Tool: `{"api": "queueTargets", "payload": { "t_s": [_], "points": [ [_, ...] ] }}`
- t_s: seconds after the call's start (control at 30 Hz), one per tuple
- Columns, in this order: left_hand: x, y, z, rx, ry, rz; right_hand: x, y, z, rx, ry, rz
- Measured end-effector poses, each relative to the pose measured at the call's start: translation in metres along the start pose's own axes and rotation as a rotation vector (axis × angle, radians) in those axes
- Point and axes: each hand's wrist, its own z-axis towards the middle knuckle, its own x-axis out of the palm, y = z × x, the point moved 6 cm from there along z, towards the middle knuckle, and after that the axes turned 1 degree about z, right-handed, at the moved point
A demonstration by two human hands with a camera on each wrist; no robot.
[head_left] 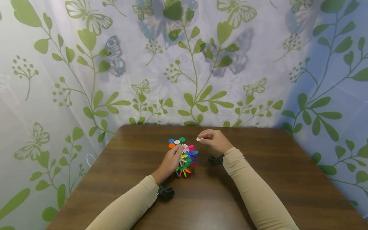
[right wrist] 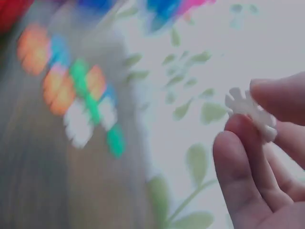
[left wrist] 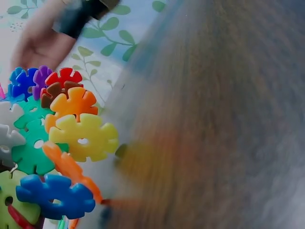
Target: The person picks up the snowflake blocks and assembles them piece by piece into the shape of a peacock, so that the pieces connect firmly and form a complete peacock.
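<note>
My left hand (head_left: 171,159) grips a ball-like cluster of joined snowflake discs (head_left: 189,161) in many colours, held over the middle of the table. Seen close in the left wrist view, the cluster carries a yellow disc (left wrist: 100,136), a blue disc (left wrist: 71,196) and green ones slotted into each other. To the right and apart from it, my right hand (head_left: 216,140) pinches a single white snowflake disc (head_left: 198,139). The right wrist view shows this white disc (right wrist: 255,117) between thumb and fingers. The left hand's fingers are out of sight in the left wrist view.
Just beyond the cluster lie several loose discs, among them a blue one (head_left: 171,140), a green one (head_left: 182,139) and an orange one (head_left: 171,145). The brown wooden table (head_left: 138,143) meets a leaf-patterned curtain (head_left: 161,95) at its back edge.
</note>
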Motion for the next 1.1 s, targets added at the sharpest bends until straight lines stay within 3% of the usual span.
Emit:
{"api": "queueTargets", "payload": {
  "t_s": [0.17, 0.3, 0.5, 0.73, 0.9, 1.0, 1.1],
  "points": [
    [0.002, -0.004, 0.0, 0.044, 0.005, 0.05, 0.014, 0.039, 0.0, -0.138, 0.14, 0.102],
    [0.003, -0.006, -0.001, 0.067, 0.019, 0.055, 0.025, 0.048, 0.0, -0.145, 0.187, 0.098],
    [0.005, -0.013, -0.003, 0.12, 0.033, 0.052, 0.028, 0.047, -0.001, -0.123, 0.194, 0.105],
    [0.003, -0.02, -0.003, 0.225, -0.007, 0.178, 0.03, 0.051, 0.0, -0.118, 0.187, 0.089],
    [0.004, -0.026, -0.006, 0.265, -0.036, 0.216, 0.032, 0.055, -0.002, -0.118, 0.183, 0.067],
    [0.006, -0.026, -0.006, 0.251, -0.032, 0.211, 0.033, 0.057, -0.002, -0.12, 0.174, 0.044],
    [0.006, -0.025, -0.005, 0.189, -0.022, 0.162, 0.034, 0.059, -0.002, -0.111, 0.151, 0.031]
  ]
}}
